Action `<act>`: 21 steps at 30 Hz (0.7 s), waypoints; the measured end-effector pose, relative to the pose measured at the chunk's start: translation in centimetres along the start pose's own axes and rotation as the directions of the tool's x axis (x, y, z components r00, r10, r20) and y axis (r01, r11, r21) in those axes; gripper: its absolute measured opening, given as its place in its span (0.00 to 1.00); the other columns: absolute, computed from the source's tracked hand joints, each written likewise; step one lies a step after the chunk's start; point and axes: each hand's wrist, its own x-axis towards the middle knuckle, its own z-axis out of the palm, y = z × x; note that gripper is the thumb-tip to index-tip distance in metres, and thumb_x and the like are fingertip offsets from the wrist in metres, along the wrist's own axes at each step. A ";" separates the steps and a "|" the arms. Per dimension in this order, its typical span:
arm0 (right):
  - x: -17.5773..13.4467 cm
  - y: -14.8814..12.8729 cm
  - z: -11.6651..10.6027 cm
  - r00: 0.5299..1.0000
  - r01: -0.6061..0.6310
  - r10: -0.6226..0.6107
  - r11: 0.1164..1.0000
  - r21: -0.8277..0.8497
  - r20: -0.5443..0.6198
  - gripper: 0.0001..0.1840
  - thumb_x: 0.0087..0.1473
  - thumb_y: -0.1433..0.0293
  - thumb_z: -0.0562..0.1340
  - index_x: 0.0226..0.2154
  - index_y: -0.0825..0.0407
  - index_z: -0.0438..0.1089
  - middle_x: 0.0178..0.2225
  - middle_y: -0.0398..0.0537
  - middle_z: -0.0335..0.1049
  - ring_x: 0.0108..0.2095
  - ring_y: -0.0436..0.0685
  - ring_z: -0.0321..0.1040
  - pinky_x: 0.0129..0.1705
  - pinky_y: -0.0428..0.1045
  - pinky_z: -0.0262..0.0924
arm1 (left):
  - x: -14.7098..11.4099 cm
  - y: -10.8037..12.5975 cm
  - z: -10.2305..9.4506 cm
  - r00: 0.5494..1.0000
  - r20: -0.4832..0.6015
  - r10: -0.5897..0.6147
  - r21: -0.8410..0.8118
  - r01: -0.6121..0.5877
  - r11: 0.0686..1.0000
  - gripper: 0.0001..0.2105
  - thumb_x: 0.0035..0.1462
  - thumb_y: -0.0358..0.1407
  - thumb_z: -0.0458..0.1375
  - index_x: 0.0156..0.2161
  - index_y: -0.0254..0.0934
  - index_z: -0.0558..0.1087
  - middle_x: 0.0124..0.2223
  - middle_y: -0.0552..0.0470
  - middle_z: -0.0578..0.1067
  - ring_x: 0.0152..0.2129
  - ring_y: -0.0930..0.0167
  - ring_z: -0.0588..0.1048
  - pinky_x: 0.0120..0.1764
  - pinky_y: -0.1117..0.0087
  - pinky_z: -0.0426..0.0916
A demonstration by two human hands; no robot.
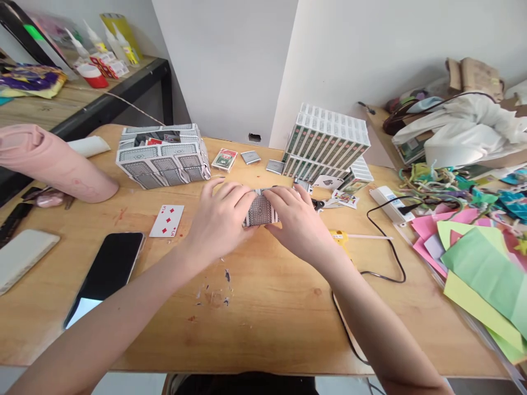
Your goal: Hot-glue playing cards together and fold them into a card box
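Patterned card piece (261,213) held between two hands over a wooden table (263,329)

Clamped at both ends: by the left hand (222,216) on one side, by the right hand (294,216) on the other, fingers bent over the upper edge, right thumb at the lower one. Turned with a grey-printed card back towards the camera. Set directly between the two palms, near the middle of the tabletop's width; cannot tell whether resting on the wood or lifted off.

Nearer the body: dark and pale scraps (226,276) scattered over light brown, faintly stained wood. Left of the left hand: a diamonds card (166,220) face up, then a black-screened phone (109,263), then a cream slab (24,258). Just beyond the right hand: scissors (318,204), partly hidden, near a spade card (328,181) and a picture card (345,198). Nearer, on the same side: a yellow glue gun (340,237), partly covered, and a looping black cable (398,255), close to a white power strip (387,202).

Along the far edge, left to right: a card-clad box (164,164) with an open top, a red-and-green card pack (224,159), two small folded cards (251,157), a tiered card block (327,137).

Farther right: layered coloured paper (481,274) and, behind, bunched white cloth (461,131). Farther left: a pink roll (57,159) and a dark-framed side table (39,113) with nozzle bottles (125,46). At the back: a pale wall (226,66), pierced low down by a small dark hole (254,137).
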 end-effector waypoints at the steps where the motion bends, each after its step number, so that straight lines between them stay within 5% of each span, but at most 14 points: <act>1: 0.3 0.2 0.0 1.000 0.020 -0.019 1.000 -0.003 0.021 0.25 0.45 0.79 0.63 0.46 0.49 0.65 0.45 0.53 0.70 0.49 0.67 0.65 0.55 0.67 0.56 | 0.1 -0.1 0.0 1.000 -0.007 -0.003 -0.016 0.003 1.000 0.16 0.49 0.36 0.62 0.44 0.35 0.72 0.41 0.46 0.77 0.41 0.60 0.74 0.50 0.52 0.64; 7: 1.3 0.9 -0.3 0.991 0.099 -0.091 0.992 -0.079 0.098 0.15 0.49 0.75 0.62 0.42 0.55 0.69 0.43 0.58 0.73 0.45 0.65 0.69 0.47 0.59 0.62 | 0.1 -0.3 -0.2 0.999 -0.037 -0.016 -0.065 0.013 0.998 0.14 0.49 0.35 0.61 0.43 0.38 0.74 0.40 0.48 0.79 0.41 0.61 0.76 0.50 0.52 0.64; 21: 1.5 2.0 0.0 0.985 0.159 -0.154 0.985 -0.060 0.080 0.18 0.45 0.72 0.63 0.42 0.56 0.72 0.43 0.58 0.73 0.42 0.66 0.70 0.46 0.60 0.63 | -0.1 -0.5 0.3 0.996 -0.069 -0.050 -0.133 0.040 0.990 0.15 0.44 0.33 0.65 0.40 0.40 0.76 0.39 0.52 0.79 0.36 0.64 0.76 0.49 0.54 0.65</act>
